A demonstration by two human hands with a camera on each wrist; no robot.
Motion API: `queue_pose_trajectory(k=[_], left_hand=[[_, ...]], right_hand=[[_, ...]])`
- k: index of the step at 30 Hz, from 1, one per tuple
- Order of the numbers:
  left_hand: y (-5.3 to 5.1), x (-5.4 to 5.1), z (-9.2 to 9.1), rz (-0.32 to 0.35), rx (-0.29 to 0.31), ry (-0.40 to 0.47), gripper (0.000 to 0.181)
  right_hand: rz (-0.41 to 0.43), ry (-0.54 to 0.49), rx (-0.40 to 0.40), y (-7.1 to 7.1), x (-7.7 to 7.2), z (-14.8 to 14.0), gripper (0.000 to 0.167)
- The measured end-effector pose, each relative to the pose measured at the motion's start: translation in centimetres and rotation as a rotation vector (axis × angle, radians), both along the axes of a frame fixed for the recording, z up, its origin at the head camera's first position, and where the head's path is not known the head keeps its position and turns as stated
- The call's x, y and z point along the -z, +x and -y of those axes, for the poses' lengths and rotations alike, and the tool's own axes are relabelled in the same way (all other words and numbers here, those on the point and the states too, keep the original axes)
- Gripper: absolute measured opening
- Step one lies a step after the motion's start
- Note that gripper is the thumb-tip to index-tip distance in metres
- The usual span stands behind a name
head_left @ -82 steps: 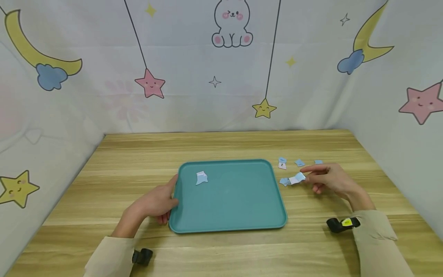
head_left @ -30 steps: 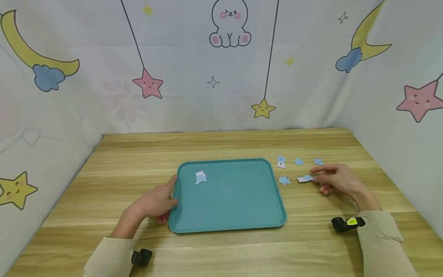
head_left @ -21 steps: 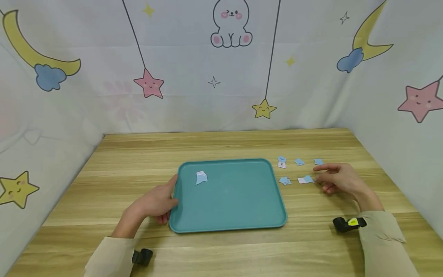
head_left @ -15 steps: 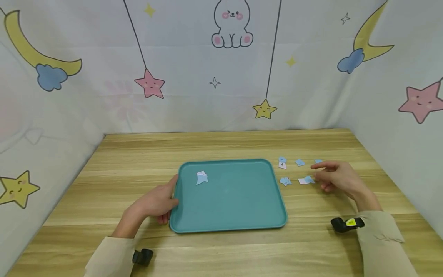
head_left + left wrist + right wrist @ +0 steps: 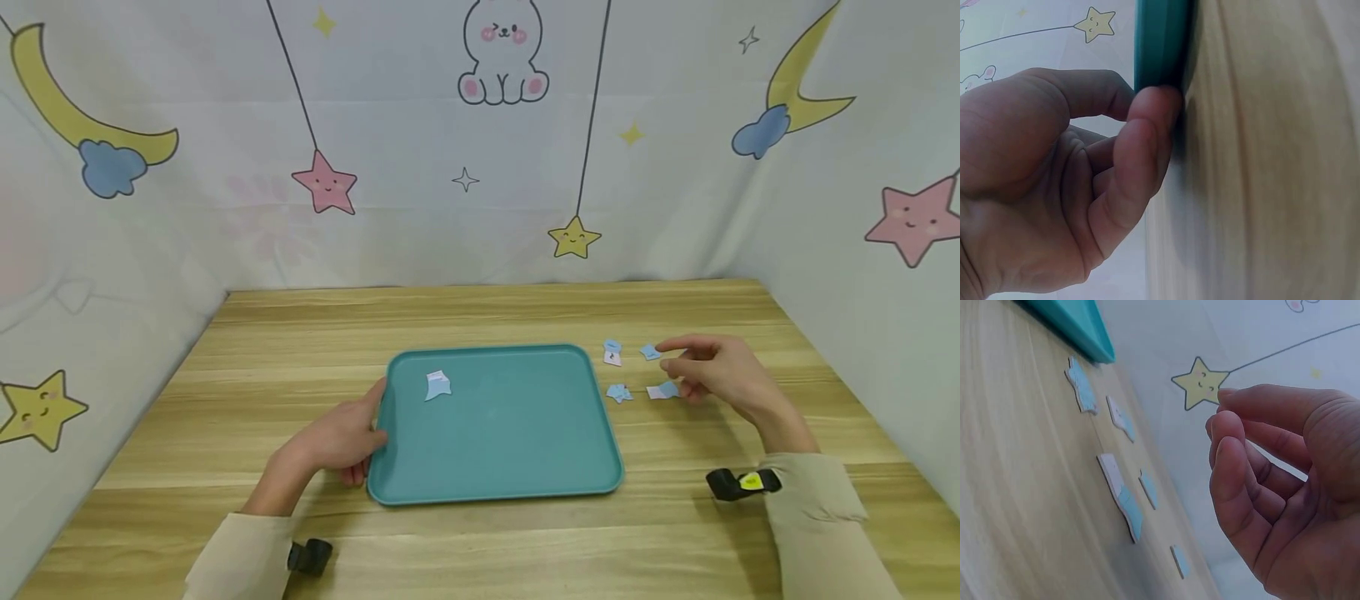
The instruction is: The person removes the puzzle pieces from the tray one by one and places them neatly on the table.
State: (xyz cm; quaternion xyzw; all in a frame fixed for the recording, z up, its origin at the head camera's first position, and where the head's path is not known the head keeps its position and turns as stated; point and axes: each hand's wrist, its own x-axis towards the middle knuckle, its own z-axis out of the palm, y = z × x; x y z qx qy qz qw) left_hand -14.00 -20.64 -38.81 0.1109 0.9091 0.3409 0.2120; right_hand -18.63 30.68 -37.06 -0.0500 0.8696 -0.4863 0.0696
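My left hand (image 5: 337,433) grips the left rim of the teal tray (image 5: 498,433), thumb on the edge and fingers lower down. A blue-and-white puzzle piece (image 5: 437,387) lies in the tray's far left part. To the right of the tray, my right hand (image 5: 720,371) hovers over the table with nothing in its bent fingers. Its thumb and index finger are nearest a small blue piece (image 5: 649,352). Just below the hand lies a white-and-blue piece (image 5: 662,390). Another blue piece (image 5: 1179,561) shows in the right wrist view; the hand mostly hides it from the head view.
Between the tray and my right hand lie a jagged blue piece (image 5: 619,392) and a blue-and-white piece (image 5: 612,353). The wooden table (image 5: 480,550) meets printed cloth walls (image 5: 412,225) at the back and sides.
My right hand has set the white-and-blue piece flat on the table, apart from the jagged one, and let go. It has since moved up toward the far row. The left hand holds still.
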Motion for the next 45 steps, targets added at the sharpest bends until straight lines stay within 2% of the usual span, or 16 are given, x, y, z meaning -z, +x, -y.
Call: queue_pose_trajectory(k=[18,36,45], left_hand=[[0.1,-0.2,-0.1,0.005,-0.002,-0.002,0.086],[0.1,-0.2,0.0,0.011,0.003,-0.001,0.086],[-0.1,-0.2,0.0,0.014,0.005,0.003,0.087]], right_hand=[[-0.038,-0.017,-0.061,0.4,-1.2,2.4,0.048],[-0.060,-0.054,-0.122,0.5,-1.4,4.1,0.046],[-0.063,-0.046,-0.159,0.4,-2.0,5.6,0.042]])
